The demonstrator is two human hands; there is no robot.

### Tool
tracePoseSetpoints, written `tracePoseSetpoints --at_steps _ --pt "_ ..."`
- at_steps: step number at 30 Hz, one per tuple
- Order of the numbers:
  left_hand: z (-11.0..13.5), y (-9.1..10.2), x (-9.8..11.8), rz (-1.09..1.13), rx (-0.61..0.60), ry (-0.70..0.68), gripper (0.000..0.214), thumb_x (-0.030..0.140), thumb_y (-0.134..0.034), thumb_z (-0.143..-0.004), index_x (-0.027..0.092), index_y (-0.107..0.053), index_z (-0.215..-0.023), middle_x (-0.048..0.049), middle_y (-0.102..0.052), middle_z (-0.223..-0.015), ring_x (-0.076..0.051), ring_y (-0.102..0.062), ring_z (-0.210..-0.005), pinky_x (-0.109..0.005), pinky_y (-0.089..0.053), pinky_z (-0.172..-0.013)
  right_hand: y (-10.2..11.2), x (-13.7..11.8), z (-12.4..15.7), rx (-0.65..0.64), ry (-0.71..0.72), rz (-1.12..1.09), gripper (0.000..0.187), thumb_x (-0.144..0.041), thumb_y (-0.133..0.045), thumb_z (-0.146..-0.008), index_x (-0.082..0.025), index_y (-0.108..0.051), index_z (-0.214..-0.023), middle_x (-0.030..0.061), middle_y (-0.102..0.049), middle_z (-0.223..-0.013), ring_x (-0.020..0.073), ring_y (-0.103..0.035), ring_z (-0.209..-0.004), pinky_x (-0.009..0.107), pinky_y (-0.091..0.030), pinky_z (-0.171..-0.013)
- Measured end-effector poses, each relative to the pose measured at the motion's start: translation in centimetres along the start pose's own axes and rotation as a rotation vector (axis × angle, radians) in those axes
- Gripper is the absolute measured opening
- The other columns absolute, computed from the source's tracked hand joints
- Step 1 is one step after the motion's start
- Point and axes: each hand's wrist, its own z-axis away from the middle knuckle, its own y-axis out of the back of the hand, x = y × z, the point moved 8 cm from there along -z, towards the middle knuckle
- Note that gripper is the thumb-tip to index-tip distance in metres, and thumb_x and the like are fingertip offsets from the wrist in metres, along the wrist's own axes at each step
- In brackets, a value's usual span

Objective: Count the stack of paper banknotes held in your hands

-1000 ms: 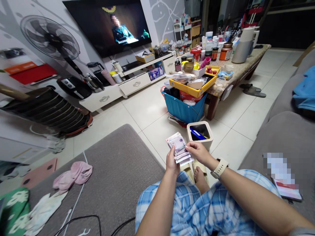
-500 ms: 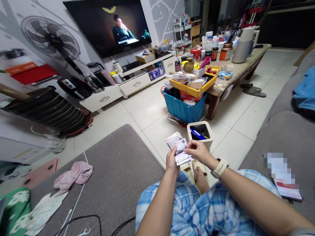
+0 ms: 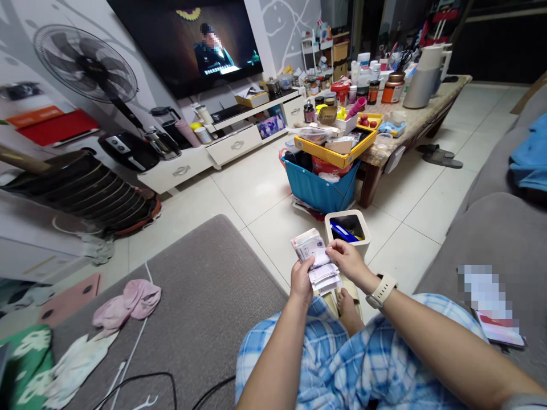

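A stack of banknotes [image 3: 306, 244] fans over my left hand [image 3: 301, 280], whose thumb presses across its middle. The upper part of the stack lies tilted away from me, while the lower ends of several notes fold down toward my lap. My right hand [image 3: 347, 261], with a watch [image 3: 382, 291] on its wrist, pinches the right edge of a purplish note. Its fingertips partly hide that edge. Just beyond both hands stands a beige bin [image 3: 362, 250] with a blue packet [image 3: 342, 232] inside.
A grey padded seat [image 3: 213, 285] is on the left, with a pink cloth [image 3: 128, 307] and cables. To the right, a phone [image 3: 499, 333] lies on the grey sofa [image 3: 482, 228]. Ahead, a blue basket [image 3: 320, 185] stands beside a cluttered low table [image 3: 384, 151].
The banknotes and my left hand have shifted slightly right. The purplish note has been folded further down under my left thumb, and my right hand has moved a little to the right.
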Motion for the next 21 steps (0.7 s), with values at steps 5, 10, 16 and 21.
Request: tracePoseSetpoints --at_steps 5,10,16,21 --pt "-0.18 0.16 0.07 0.017 -0.002 -0.034 0.036 0.035 -0.071 -0.065 0.009 -0.066 -0.090 -0.0096 -0.071 -0.082 -0.024 -0.067 -0.077 -0.033 -0.049 -0.075 -0.18 -0.70 0.17 -0.028 0.006 -0.033 0.022 -0.039 -0.055 -0.077 -0.018 -0.055 -0.072 -0.0009 -0.052 -0.065 0.0134 -0.046 -0.062 0.025 -0.036 -0.058" --pt "-0.67 0.57 -0.37 0.064 0.012 -0.015 0.038 0.039 -0.067 -0.069 0.009 -0.066 -0.093 -0.0092 -0.071 -0.084 -0.023 -0.067 -0.078 -0.034 -0.049 -0.076 -0.57 -0.66 0.16 -0.066 0.000 -0.077 0.023 -0.039 -0.054 -0.079 -0.018 -0.054 -0.069 -0.0022 -0.048 -0.060 0.0119 -0.042 -0.057 0.024 -0.033 -0.055" --pt "-0.75 0.63 -0.59 0.074 0.016 0.002 0.039 0.039 -0.067 -0.069 0.008 -0.066 -0.094 -0.0100 -0.071 -0.084 -0.026 -0.067 -0.085 -0.036 -0.048 -0.081 -0.76 -0.82 0.26 -0.086 -0.006 -0.128 0.024 -0.040 -0.056 -0.078 -0.017 -0.054 -0.071 -0.0024 -0.048 -0.062 0.0113 -0.041 -0.057 0.024 -0.034 -0.055" --pt "-0.78 0.69 -0.58 0.076 0.017 -0.003 0.039 0.038 -0.066 -0.070 0.008 -0.066 -0.095 -0.0103 -0.071 -0.085 -0.026 -0.067 -0.086 -0.036 -0.049 -0.080 -0.81 -0.84 0.27 -0.092 -0.004 -0.133 0.024 -0.041 -0.056 -0.078 -0.017 -0.054 -0.071 -0.0020 -0.048 -0.063 0.0117 -0.042 -0.059 0.024 -0.034 -0.056"
